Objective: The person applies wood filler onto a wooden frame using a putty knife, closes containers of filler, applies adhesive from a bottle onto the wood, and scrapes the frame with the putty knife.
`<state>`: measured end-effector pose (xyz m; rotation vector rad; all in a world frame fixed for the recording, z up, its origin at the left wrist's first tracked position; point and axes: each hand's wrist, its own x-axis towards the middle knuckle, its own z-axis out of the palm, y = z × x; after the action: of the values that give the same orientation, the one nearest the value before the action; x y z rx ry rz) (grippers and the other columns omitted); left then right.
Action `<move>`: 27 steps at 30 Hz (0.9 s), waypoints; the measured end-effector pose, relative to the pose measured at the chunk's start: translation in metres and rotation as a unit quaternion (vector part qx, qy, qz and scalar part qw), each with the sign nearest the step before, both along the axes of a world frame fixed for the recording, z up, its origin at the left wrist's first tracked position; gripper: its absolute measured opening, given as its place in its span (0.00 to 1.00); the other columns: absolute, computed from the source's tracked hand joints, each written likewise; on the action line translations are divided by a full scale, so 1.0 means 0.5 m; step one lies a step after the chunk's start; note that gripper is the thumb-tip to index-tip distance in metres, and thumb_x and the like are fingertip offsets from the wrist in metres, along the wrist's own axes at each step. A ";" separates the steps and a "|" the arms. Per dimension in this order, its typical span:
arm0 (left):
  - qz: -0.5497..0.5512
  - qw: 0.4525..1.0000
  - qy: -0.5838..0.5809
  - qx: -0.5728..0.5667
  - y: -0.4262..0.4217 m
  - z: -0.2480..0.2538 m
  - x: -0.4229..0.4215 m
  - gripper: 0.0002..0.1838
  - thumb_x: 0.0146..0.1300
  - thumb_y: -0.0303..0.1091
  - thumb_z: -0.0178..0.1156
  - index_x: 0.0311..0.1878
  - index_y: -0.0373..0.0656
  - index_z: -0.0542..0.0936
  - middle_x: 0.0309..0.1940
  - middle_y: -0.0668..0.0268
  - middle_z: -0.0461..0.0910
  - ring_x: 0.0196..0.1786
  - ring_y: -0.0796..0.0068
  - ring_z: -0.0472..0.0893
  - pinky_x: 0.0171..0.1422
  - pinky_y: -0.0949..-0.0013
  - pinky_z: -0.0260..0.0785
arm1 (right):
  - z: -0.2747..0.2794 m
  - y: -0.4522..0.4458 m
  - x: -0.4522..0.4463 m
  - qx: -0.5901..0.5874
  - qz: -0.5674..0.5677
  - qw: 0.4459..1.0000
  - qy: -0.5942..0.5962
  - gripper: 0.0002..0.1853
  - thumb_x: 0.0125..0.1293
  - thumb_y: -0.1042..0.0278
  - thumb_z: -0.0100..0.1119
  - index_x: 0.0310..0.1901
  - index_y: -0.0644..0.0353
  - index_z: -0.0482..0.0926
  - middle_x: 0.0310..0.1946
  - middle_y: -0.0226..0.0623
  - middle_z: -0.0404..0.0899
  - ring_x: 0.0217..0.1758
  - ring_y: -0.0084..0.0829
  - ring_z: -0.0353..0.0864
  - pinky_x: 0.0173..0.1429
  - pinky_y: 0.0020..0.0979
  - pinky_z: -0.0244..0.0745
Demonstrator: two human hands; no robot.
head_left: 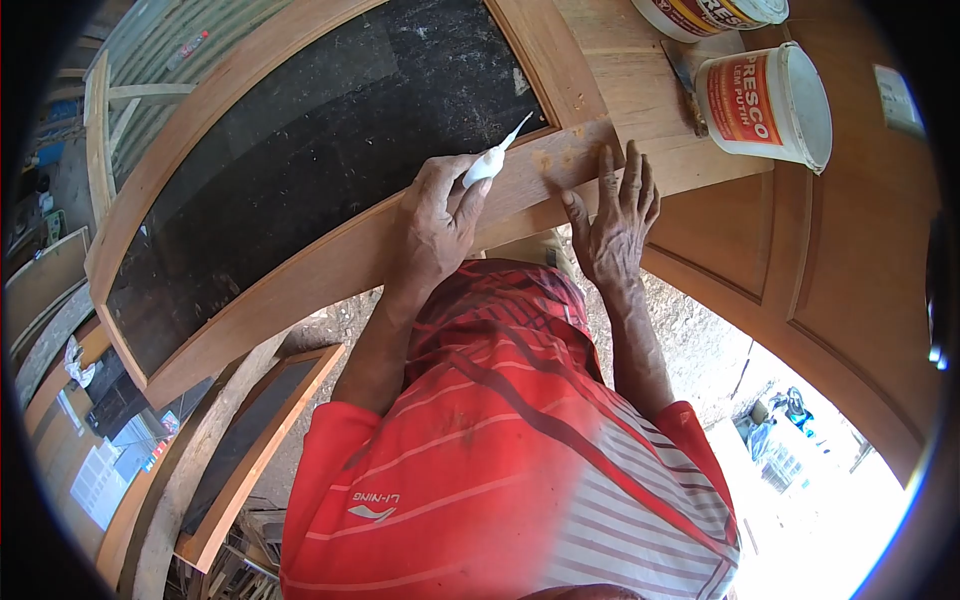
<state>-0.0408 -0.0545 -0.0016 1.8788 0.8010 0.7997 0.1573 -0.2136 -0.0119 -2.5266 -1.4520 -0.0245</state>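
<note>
My left hand (437, 222) is closed around a small white glue bottle (484, 168) with a thin pointed nozzle. The nozzle tilts up and to the right, over the lower rail of a wooden frame (330, 262). A dark, scuffed panel (330, 130) fills this frame. To the right, my right hand (615, 220) has its fingers stretched and apart, with the fingertips at the frame's corner end. Brownish marks show on the wood between the two hands.
Two white putty tubs stand at the upper right: a nearer tub (785, 110) and another tub (700, 15). A putty knife (688, 90) lies beside them. A panelled door (780, 250) extends right. Below left leans another framed panel (260, 440) near a rough timber (185, 470).
</note>
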 end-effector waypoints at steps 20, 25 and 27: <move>-0.160 0.983 0.070 -0.063 -0.175 0.000 -0.002 0.18 0.71 0.29 0.75 0.60 0.37 0.83 0.50 0.50 0.87 0.47 0.50 0.90 0.50 0.57 0.83 | 0.048 -0.089 -0.074 0.100 0.066 0.841 0.527 0.22 0.78 0.64 0.71 0.67 0.64 0.81 0.60 0.52 0.86 0.67 0.54 0.85 0.69 0.48 0.81; -0.116 0.986 0.102 -0.065 -0.162 0.038 0.011 0.21 0.65 0.24 0.78 0.60 0.37 0.85 0.51 0.52 0.88 0.48 0.52 0.90 0.52 0.57 0.85 | 0.032 -0.136 -0.052 0.091 0.023 0.814 0.574 0.24 0.77 0.65 0.73 0.70 0.61 0.80 0.62 0.51 0.86 0.62 0.52 0.89 0.63 0.45 0.86; -0.089 0.991 0.092 0.025 -0.154 0.024 0.026 0.23 0.62 0.24 0.80 0.60 0.39 0.86 0.50 0.55 0.88 0.49 0.55 0.89 0.53 0.55 0.84 | 0.025 -0.154 -0.042 0.092 0.022 0.813 0.575 0.26 0.76 0.67 0.74 0.71 0.60 0.80 0.63 0.53 0.86 0.58 0.51 0.91 0.61 0.42 0.88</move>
<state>-0.0275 -0.1316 0.0105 2.0588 0.7179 0.5459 0.1363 -0.2905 0.0008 -1.6857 -0.8774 1.0988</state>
